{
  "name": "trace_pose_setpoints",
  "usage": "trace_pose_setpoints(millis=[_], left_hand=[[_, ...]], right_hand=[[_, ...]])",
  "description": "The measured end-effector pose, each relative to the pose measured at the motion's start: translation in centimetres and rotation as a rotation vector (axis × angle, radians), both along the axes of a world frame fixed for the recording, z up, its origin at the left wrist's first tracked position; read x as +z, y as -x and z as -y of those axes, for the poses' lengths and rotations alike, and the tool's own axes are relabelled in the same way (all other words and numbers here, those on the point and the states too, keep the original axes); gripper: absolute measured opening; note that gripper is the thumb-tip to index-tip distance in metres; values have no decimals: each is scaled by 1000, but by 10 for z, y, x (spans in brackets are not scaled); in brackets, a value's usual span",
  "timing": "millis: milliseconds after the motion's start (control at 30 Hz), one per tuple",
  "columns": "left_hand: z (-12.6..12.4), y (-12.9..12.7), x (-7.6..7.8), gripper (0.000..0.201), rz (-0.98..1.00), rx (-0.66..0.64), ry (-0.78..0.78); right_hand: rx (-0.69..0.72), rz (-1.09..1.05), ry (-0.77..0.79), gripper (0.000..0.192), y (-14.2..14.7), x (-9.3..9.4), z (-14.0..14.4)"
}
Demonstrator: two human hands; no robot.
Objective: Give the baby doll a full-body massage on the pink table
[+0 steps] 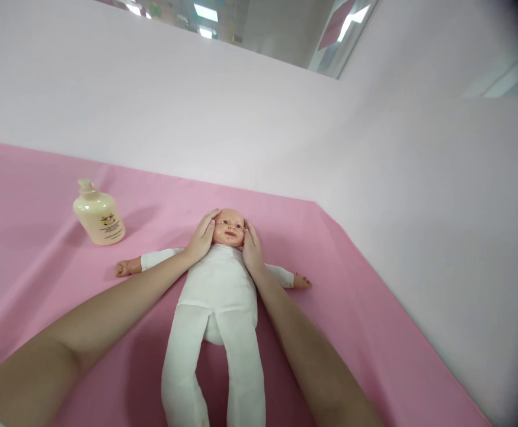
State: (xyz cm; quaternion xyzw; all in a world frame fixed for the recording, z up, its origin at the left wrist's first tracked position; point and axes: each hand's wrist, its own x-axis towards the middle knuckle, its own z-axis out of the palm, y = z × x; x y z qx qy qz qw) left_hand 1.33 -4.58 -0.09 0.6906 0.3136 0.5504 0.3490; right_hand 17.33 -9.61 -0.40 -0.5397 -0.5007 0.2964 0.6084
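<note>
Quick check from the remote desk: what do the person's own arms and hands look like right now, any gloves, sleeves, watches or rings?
Both forearms are bare up to the bottom frame edge, with no sleeves showing. The left hand and right hand wear no gloves. No watch, bracelet or band shows on either wrist. The fingers are too small here to rule out a ring. A sliver of white at the bottom left corner cannot be identified.

Doll (217, 284) lies face-up on the pink sheet (41, 249), head toward the wall, legs toward the person, arms spread out to both sides. White soft body and limbs, bare plastic head, hands plastic too. Head is cupped on both sides: left hand (202, 236) flat on one cheek, right hand (252, 249) on the other, fingers extended along the temples.
</note>
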Motion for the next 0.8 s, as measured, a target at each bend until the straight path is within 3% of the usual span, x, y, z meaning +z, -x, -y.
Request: trace_pose_setpoints(millis=[800], left_hand=[[3,1,2,49,-84,-3,-43]], right_hand=[[2,5,3,54,3,6,2]])
